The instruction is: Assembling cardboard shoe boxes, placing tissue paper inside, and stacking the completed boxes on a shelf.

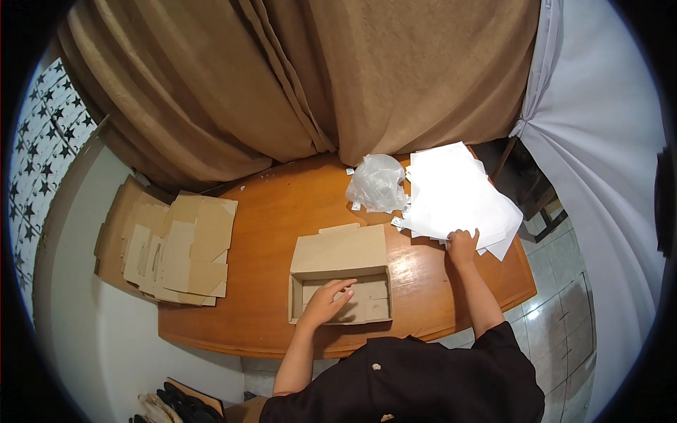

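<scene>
The round wooden tabletop point(268, 211) is carrying everything I am working with, and a brown curtain point(282, 77) is hanging behind its far edge. A pile of flat cardboard cutouts point(180, 250) is lying at the left rim of the tabletop, well apart from both of my hands. A stack of white paper sheets point(455, 194) is sitting at the far right, its long axis running from near right to far left. My right hand point(462, 245) is resting on the near edge of that stack, fingers loosely spread and pressing down on the top sheet; whether it is pinching a sheet I cannot tell. The open cardboard box point(340, 276) is lying straight in front of me, its long axis running left to right and its lid flap folded back away from me. My left hand point(330, 299) is reaching into the box from the near side, fingers slightly curled and parted, touching the inside floor and gripping nothing that I can see. A crumpled clear plastic bag point(377, 183) is sitting just beside the paper's left edge, beyond the box. The paper is lying nearer to my right hand; the box is lying nearer to my left.
</scene>
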Demonstrator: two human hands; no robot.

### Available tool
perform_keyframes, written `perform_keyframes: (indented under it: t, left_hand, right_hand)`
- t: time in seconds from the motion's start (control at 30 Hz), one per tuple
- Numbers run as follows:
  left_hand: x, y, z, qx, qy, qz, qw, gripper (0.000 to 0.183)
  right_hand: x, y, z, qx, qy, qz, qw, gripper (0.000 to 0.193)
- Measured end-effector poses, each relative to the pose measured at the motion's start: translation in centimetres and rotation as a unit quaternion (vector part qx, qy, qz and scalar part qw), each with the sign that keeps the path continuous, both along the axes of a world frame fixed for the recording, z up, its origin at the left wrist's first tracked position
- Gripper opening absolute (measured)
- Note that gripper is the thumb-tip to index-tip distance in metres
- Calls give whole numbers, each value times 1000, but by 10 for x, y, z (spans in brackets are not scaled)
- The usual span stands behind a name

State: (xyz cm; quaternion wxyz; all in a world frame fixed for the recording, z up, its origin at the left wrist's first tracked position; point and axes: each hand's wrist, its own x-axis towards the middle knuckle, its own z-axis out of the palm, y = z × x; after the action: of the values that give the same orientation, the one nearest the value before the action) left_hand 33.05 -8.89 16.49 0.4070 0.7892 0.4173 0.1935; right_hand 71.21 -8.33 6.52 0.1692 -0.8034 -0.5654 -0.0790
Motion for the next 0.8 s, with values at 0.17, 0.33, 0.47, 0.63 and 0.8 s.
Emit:
perform_keyframes:
  t: [0.17,0.33,0.47,0.63,0.8]
  left_hand:
    - [28,8,2,8,-11,-54,998,35]
    - [53,12,7,23,11,-125,992,37]
    - [66,24,-5,2,10,-105,994,41]
    - [83,55,-57,-261,-62,-94,959,72]
    - [117,68,-37,-312,42,-62,947,101]
  right_hand:
    - [12,-15,7,-19,72,48,996,9]
    - [19,-43,15,-43,121,82,988,13]
    - [-6,-67,40,18,210,70,975,18]
    - [-57,-112,56,71,238,151,957,31]
    - [-99,-160,56,53,200,173,963,35]
